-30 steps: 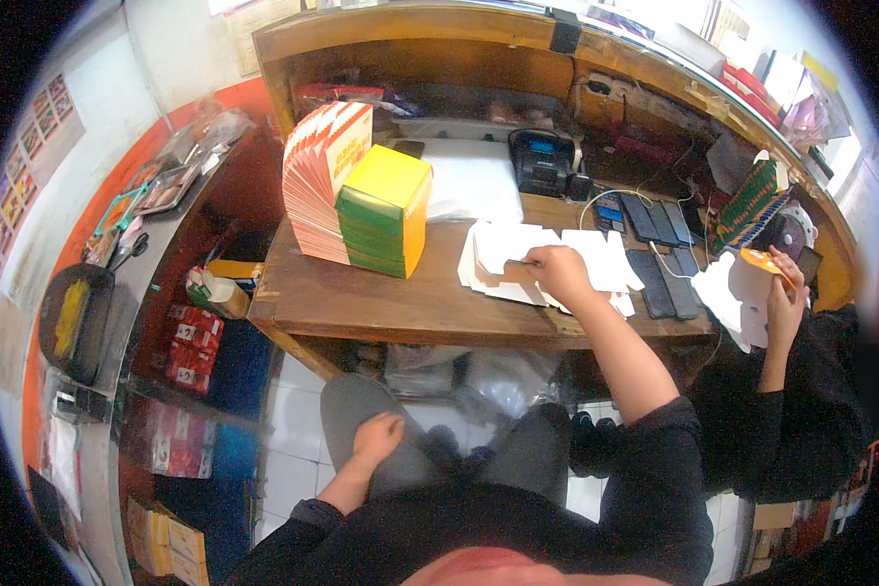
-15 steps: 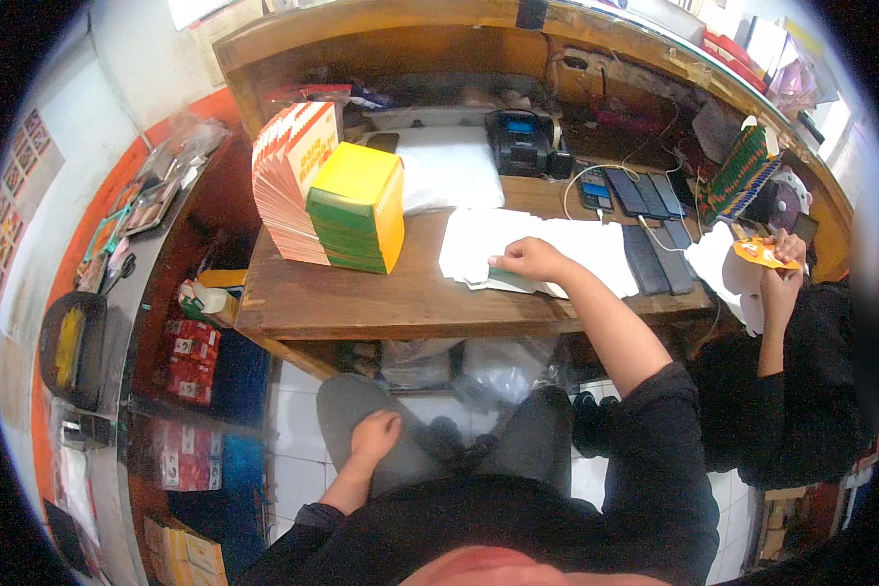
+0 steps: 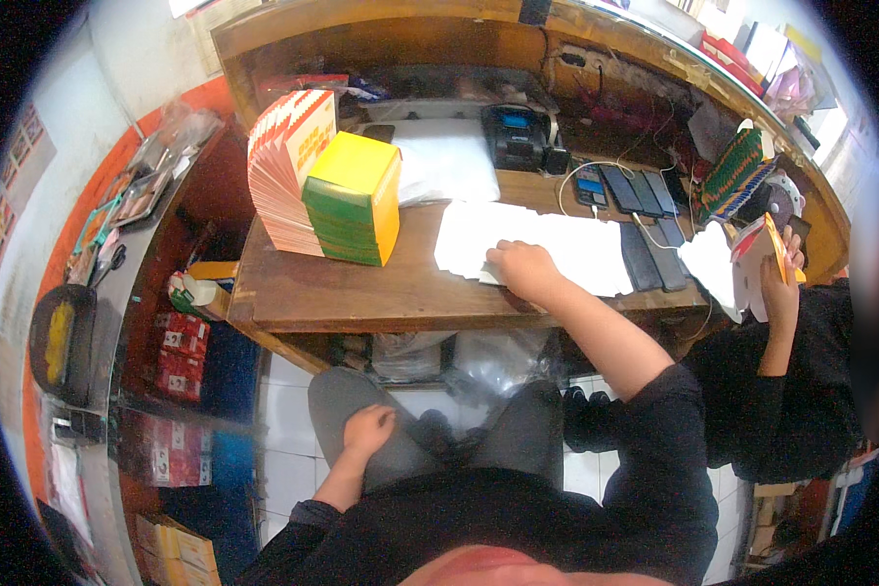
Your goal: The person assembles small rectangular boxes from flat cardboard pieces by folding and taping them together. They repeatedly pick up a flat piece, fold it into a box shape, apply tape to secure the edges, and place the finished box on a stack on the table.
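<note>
White paper pieces [image 3: 464,232] lie overlapping in a spread on the wooden desk [image 3: 332,293]. On their near edge rests my right hand [image 3: 525,271], fingers bent and drawn together on a white piece; the fingertips are partly hidden. My left hand [image 3: 368,430] lies on my left thigh with its fingers curled in and nothing seen in them. Left of the paper stands a block of yellow and green folded cartons [image 3: 352,195]. Against it leans a fanned stack of cream and red printed cartons [image 3: 288,176].
At right, another person's hand [image 3: 779,293] holds an orange and white carton piece [image 3: 752,269]. Several dark phones [image 3: 645,254], some on white cables, lie beside the paper. A black printer-like device [image 3: 516,137] and a white plastic packet [image 3: 439,161] stand behind. Shelves hold red boxes [image 3: 181,356].
My right hand has turned slightly, its fingers now lower on the paper, and a greenish patch under it no longer shows. The other person's orange piece has turned edge-on. My left hand stays put.
</note>
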